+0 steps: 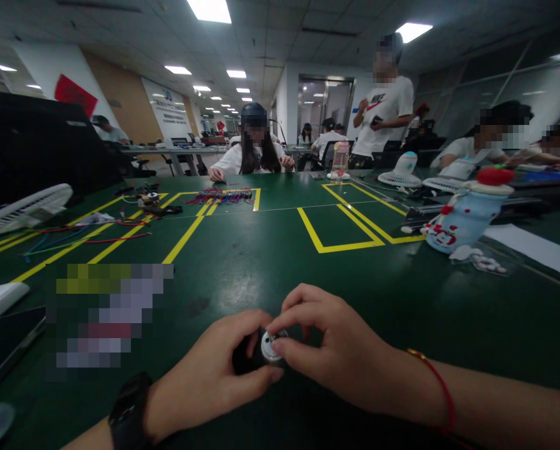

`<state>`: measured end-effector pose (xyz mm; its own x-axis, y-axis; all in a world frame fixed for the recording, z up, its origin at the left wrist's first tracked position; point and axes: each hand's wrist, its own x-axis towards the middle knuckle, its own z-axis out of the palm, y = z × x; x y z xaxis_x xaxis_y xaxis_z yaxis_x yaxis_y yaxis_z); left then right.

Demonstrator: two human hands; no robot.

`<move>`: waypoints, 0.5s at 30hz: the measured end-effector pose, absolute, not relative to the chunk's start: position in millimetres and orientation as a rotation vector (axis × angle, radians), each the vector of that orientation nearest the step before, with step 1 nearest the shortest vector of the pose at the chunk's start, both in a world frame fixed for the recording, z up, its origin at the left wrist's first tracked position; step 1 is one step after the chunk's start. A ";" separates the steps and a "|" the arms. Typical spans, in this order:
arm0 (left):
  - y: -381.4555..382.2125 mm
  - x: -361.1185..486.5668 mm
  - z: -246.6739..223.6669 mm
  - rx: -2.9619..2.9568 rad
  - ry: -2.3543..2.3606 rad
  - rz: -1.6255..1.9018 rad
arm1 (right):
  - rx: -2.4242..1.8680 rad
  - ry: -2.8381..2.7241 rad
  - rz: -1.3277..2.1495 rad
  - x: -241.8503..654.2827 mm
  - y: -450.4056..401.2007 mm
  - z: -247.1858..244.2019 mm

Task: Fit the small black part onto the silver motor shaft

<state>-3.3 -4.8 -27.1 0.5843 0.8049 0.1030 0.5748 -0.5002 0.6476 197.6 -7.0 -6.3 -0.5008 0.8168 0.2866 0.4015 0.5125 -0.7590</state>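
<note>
Near the front of the green table (242, 269) is a small round metal part (269, 347), silvery, with dark holes in its top face; it looks like a small motor. My left hand (214, 359) is curled around its side, thumb in front and fingers behind. From the right, my right hand (329, 340) reaches over, its thumb and index fingertips pinched at the top of the part. Whatever tiny piece those fingertips hold, if any, is hidden. The lower side of the metal part is mostly covered by my left thumb.
Loose wires (92, 237) and a small assembly (151, 201) lie left; a wire bundle (228, 197) lies before a seated person (256, 150). At right stand a blue bottle (467, 215) and white fans (399, 172). Yellow tape (350, 247) marks the tabletop. Another person (383, 112) stands behind.
</note>
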 end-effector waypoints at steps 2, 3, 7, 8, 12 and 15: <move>-4.9 -2.8 -27.0 2.239 1.097 0.540 | -0.991 -2.087 0.858 197.5 -6.2 -5.3; -5.0 -2.7 -26.8 2.235 1.099 0.539 | -0.977 -2.069 0.876 198.4 -5.3 -4.2; -4.8 -3.0 -25.6 2.212 1.090 0.515 | -0.959 -1.954 0.900 210.3 0.2 0.1; -4.8 -3.3 -25.2 2.203 1.082 0.504 | -0.985 -1.949 0.889 215.0 1.5 -0.3; -5.2 -5.6 -23.4 2.173 1.071 0.475 | -1.085 -2.114 0.901 231.8 3.2 -10.4; -5.9 -7.7 -22.5 2.171 1.075 0.476 | -1.087 -2.272 0.875 236.4 2.0 -20.2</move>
<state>-7.7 -5.9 -22.5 0.5956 0.8027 0.0306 0.5623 -0.4439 0.6977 236.4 2.0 -20.2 -0.5753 0.8063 0.1374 0.5059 0.4828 -0.7149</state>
